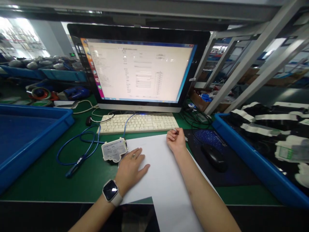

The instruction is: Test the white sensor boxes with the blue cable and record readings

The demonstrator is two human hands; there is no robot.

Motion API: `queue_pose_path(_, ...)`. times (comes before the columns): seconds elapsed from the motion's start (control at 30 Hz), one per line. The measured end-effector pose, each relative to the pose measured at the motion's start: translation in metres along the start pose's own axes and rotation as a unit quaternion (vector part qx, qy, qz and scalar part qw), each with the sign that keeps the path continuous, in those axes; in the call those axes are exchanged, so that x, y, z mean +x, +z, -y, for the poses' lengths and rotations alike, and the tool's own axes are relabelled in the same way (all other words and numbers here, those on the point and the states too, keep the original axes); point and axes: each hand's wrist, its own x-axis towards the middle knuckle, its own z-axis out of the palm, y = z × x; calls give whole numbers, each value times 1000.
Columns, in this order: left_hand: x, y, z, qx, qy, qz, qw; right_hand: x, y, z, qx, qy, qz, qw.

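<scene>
White paper (159,167) lies on the green bench top and hangs over its front edge. My left hand (132,166) rests on the paper's left part with its fingers spread, holding nothing. Close to its fingertips sits a labelled white module (114,149), joined to a blue cable (87,154). My right hand (177,140) is curled closed at the paper's upper right, around a thin pen (186,139). Only the pen's ends show; my fingers cover the rest.
Behind the paper are a white keyboard (140,124) and a lit monitor (142,71). A black mouse (214,157) lies on a dark mouse pad (236,174). A blue tray of parts (256,172) stands at the right, another blue tray (60,120) at the left.
</scene>
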Motion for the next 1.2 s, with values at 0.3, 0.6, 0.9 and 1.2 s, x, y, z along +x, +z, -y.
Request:
queue_pose_path(0.3, 1, -5, -3, -1, -12, 20, 1000, 2, -3, 1, 3, -5, 12, 1000)
queue_pose_path(0.6, -2, -2, -2, -11, -19, 27, 999, 2, -3, -1, -16, -15, 15, 1000)
queue_pose_path(0.9, -2, 0, -2, -21, -34, 23, 999, 6, -7, -4, -40, -22, 24, 999)
queue_pose_path(1.2, -5, 6, -1, -38, -54, 4, 998, 14, -15, -8, -65, -30, 61, 996)
